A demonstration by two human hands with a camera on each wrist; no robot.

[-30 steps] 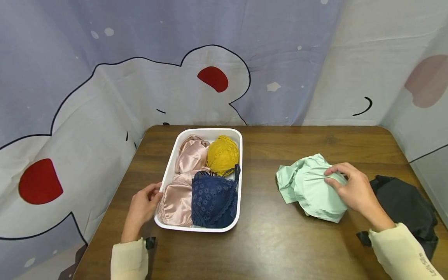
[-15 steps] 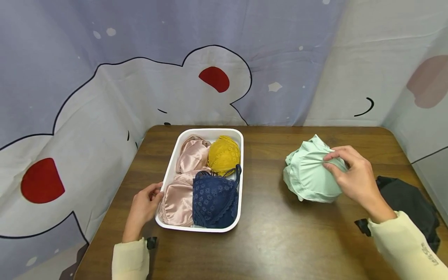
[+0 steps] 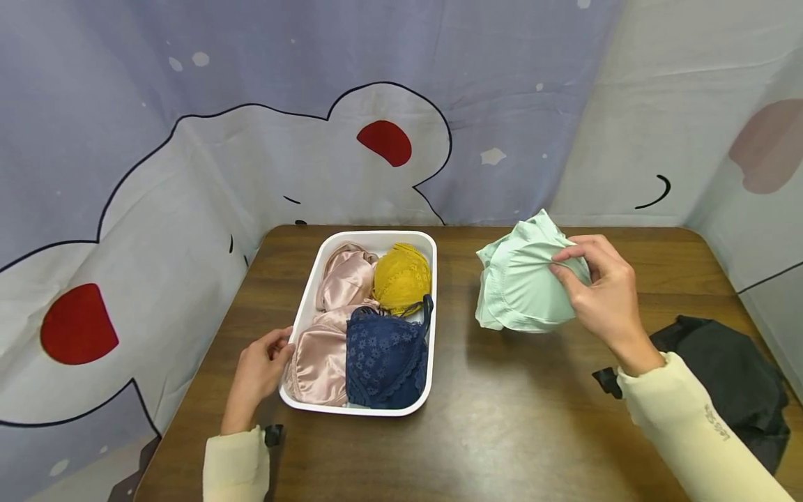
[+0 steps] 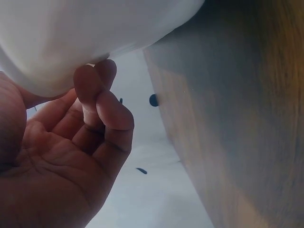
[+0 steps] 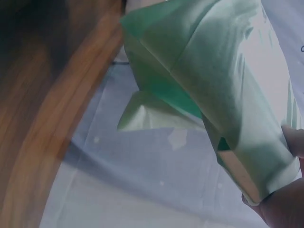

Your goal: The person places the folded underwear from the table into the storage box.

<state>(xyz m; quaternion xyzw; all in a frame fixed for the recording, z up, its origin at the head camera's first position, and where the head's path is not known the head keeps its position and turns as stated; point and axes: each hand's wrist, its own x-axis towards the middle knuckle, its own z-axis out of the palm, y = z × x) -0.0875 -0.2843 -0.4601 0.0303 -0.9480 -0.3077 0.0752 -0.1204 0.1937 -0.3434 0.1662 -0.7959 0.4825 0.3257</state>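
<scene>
A mint-green bra (image 3: 527, 279), folded into a cup shape, hangs above the table at the right of centre. My right hand (image 3: 599, 293) pinches its right edge between thumb and fingers; in the right wrist view the bra's folds (image 5: 218, 76) fill the upper part. On the left stands a white tray (image 3: 383, 412) holding a pink satin bra (image 3: 320, 359), a yellow lace bra (image 3: 401, 279) and a navy lace bra (image 3: 384, 355). My left hand (image 3: 260, 366) holds the tray's left rim, fingers curled against the outer wall in the left wrist view.
A black garment (image 3: 728, 383) lies at the table's right side, partly hidden behind my right forearm. Under everything is a brown wooden table (image 3: 502, 432). A printed curtain (image 3: 489, 104) hangs along the back and both sides.
My right hand has lifted the mint-green bra off the table and moved it up and to the left; its loose left part now hangs gathered. The left hand and tray stay put.
</scene>
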